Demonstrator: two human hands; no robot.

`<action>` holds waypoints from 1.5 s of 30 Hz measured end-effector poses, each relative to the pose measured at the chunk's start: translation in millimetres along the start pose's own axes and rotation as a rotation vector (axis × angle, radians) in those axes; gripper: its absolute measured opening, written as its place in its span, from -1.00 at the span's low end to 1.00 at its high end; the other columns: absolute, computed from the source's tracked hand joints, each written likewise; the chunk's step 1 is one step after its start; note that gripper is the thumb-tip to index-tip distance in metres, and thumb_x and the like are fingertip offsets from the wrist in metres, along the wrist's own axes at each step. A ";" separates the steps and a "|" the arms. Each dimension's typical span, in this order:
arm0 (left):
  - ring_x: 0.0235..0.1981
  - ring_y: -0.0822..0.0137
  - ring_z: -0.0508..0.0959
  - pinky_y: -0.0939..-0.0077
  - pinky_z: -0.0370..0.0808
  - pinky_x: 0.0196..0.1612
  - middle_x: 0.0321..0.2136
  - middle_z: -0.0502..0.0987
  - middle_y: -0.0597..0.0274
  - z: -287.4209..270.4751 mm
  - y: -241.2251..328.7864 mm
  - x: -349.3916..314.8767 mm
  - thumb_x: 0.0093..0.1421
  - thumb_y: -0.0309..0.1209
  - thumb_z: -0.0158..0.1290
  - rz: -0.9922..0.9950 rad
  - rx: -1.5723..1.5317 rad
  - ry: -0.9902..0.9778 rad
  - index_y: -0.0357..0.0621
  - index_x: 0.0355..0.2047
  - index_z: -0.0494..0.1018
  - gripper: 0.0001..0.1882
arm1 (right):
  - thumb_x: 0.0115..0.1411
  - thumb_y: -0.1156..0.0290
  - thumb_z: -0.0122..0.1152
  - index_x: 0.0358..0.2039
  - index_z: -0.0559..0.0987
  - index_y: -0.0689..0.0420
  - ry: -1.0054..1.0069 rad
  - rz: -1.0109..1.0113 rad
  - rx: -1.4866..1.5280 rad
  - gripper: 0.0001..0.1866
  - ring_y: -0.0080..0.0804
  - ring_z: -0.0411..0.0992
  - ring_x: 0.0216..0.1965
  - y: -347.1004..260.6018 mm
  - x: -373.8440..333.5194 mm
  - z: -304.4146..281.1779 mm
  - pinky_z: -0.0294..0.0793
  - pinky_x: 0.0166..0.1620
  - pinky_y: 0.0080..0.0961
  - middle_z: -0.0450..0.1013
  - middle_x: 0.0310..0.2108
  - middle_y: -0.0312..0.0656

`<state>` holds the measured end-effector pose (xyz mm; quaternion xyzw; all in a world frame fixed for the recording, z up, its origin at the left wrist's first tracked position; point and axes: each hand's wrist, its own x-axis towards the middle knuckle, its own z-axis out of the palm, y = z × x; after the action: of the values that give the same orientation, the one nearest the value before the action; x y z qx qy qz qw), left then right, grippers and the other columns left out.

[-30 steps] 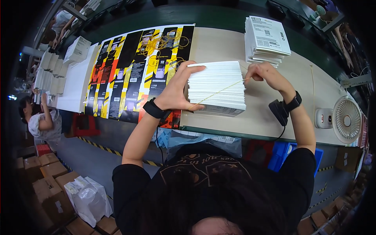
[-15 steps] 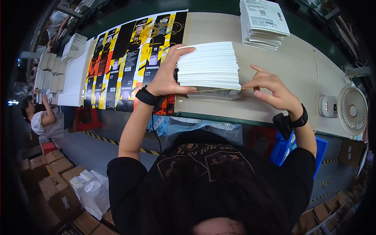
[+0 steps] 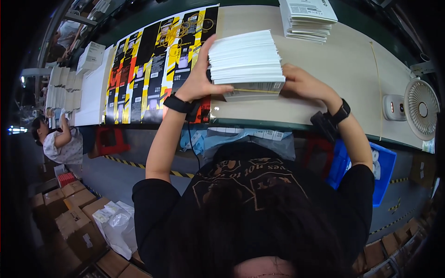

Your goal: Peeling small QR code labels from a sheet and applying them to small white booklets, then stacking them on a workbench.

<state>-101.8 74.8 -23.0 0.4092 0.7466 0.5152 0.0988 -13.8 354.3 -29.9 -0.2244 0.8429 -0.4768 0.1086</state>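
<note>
A thick stack of white flat cartons [image 3: 245, 58] stands on edge on the table in front of me. My left hand [image 3: 197, 81] grips its left end, thumb along the near printed side and fingers up the far side. A thin yellow rubber band [image 3: 257, 91] runs across that near side, beneath the left thumb's level. My right hand [image 3: 303, 83] is closed against the stack's right end; its fingertips are tucked behind the cartons and hidden. Whether they also hold the band cannot be seen.
Loose rubber bands [image 3: 178, 34] lie on printed yellow-black sheets [image 3: 153, 76] at left. Another carton stack [image 3: 308, 18] stands at the far right. A white fan [image 3: 421, 109] sits at the right edge. Below the table is a blue bin [image 3: 382, 185]. A co-worker [image 3: 60, 139] is at far left.
My right hand has moved left from beside the stack onto its right end, its fingers now behind it. The band that stretched toward that hand now lies across the near side.
</note>
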 end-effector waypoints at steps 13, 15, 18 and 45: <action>0.21 0.06 0.00 0.34 -0.03 0.21 0.19 -0.12 -0.17 3.8 -2.5 -4.5 -0.30 -0.18 0.35 0.002 0.179 -0.019 -0.03 0.22 -0.52 0.36 | 0.19 0.38 -0.14 -0.03 0.33 0.16 0.348 0.170 0.483 -0.66 -0.46 0.24 -0.04 10.7 6.4 21.8 0.17 0.03 -0.60 0.31 -0.13 -0.21; 0.22 0.04 -0.01 0.34 -0.04 0.22 0.19 -0.13 -0.19 5.8 -0.8 -8.7 -0.29 -0.17 0.35 -0.006 0.198 0.004 -0.04 0.22 -0.52 0.36 | 0.24 0.27 -0.19 0.02 0.29 0.16 0.600 0.132 0.605 -0.62 -0.46 0.20 0.03 -7.2 20.6 26.8 0.14 0.07 -0.59 0.27 -0.04 -0.21; 0.23 0.06 -0.03 0.38 -0.06 0.23 0.20 -0.14 -0.20 2.8 -4.9 -5.9 -0.30 -0.12 0.35 0.027 0.270 -0.001 -0.13 0.21 -0.52 0.36 | 0.27 0.16 -0.26 0.08 0.23 0.15 0.715 0.072 0.671 -0.55 -0.45 0.14 0.10 -24.4 43.4 24.8 0.10 0.11 -0.56 0.22 0.04 -0.22; 0.23 -0.08 -0.12 -0.26 -0.20 0.14 0.20 -0.16 -0.20 22.7 -16.5 -2.0 -0.48 0.18 0.27 -0.398 0.676 -0.195 -0.40 0.17 -0.32 0.42 | 0.16 -0.25 -0.43 0.15 0.12 0.14 0.621 0.125 0.919 -0.22 -0.32 0.21 0.09 -19.7 58.9 50.8 0.26 0.05 -0.35 0.16 0.12 -0.15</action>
<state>-96.1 86.8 -47.9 0.3130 0.9258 0.1702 0.1267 -39.9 278.8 -37.8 0.0475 0.5523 -0.8318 -0.0298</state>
